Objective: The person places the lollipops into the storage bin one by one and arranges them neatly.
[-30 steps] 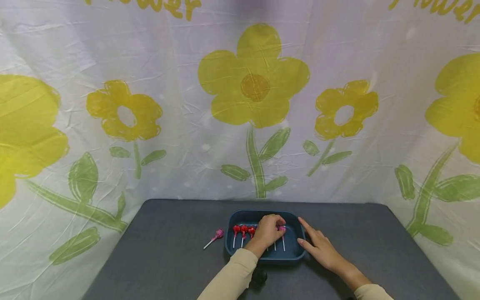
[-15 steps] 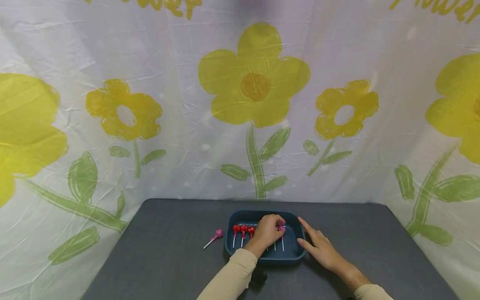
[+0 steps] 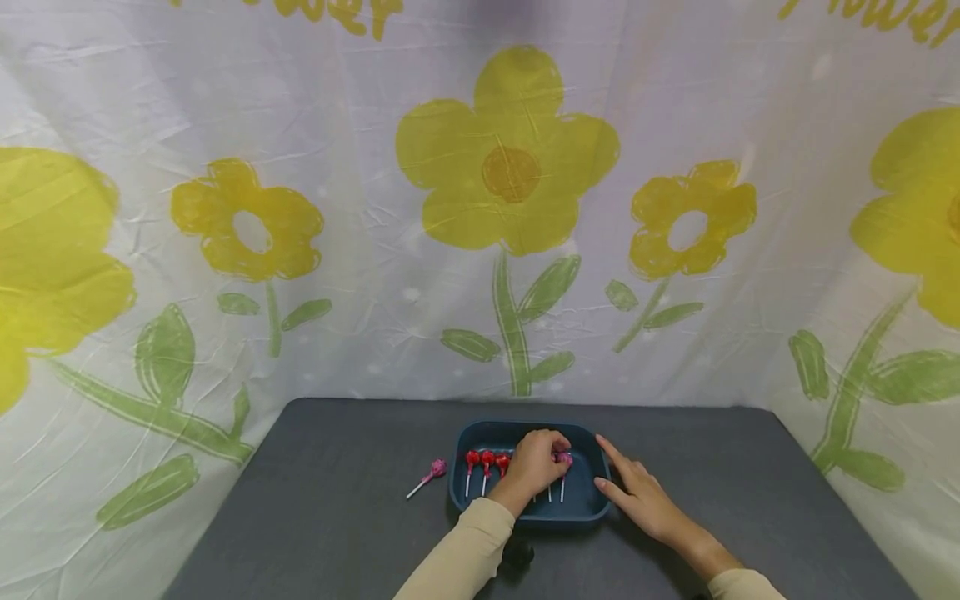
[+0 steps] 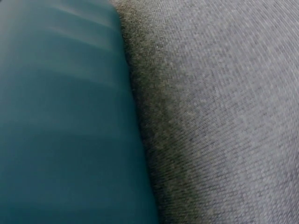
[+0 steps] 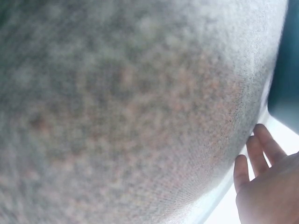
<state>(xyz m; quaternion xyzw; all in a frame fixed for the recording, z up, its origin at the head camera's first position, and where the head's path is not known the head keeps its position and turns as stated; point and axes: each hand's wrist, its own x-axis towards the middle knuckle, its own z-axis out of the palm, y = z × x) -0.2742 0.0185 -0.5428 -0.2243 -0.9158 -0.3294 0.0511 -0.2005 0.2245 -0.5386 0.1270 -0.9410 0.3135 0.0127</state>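
Note:
A blue tray [image 3: 588,479] holds several lollipops in a row. Three with red wrappers, a red lollipop [image 3: 472,457] leftmost, show to the left of my left hand [image 3: 531,465]. That hand reaches over the tray, thumb and fingers pinching the head of a pink lollipop [image 3: 565,458], whose white stick points toward me. Sticks under the hand have their heads hidden. At the tray's right rim rests my right hand [image 3: 641,498], fingers extended; in the right wrist view its fingers are straight, close to the tray wall [image 5: 287,79].
Another pink lollipop [image 3: 438,467] lies on the dark grey table [image 3: 337,467], just left of the tray. Below my left wrist is a small black object [image 3: 519,552]. A white cloth [image 3: 360,333] printed with yellow flowers hangs behind the table.
The lower end of the pinched pink lollipop's stick has swung slightly left, so it stands straighter in the row. Both hands and the tray stay in place.

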